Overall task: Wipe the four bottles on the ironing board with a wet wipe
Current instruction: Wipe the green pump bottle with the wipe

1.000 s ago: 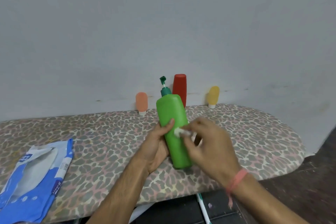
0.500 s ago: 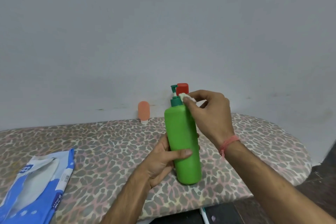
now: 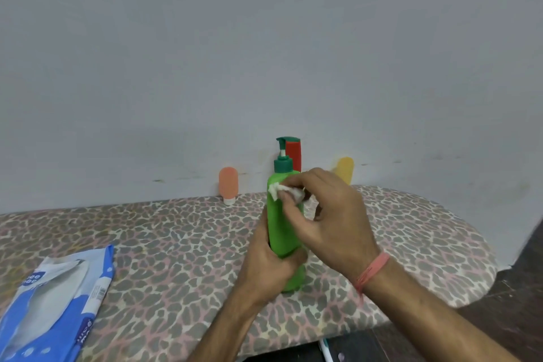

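— Fingers first: what are they doing?

— Right hand [image 3: 329, 214] pinches a crumpled white wet wipe [image 3: 277, 189] against the shoulder of the tall green plastic pump bottle [image 3: 282, 223]. Left hand [image 3: 269, 267] wraps the bottle's lower body, holding it upright near the front edge of the leopard-print ironing board [image 3: 176, 244].

— Risks?

— I'd judge a damp bottle could slip from that grip. A wide swipe might topple the red bottle [image 3: 294, 156] or the small yellow bottle [image 3: 345, 169] at the back edge; the small orange bottle [image 3: 228, 185] stands apart.

3 bottles [image 3: 228, 185] stand behind the pump bottle [image 3: 282, 229]; wipes pack [image 3: 53, 303] lies left.
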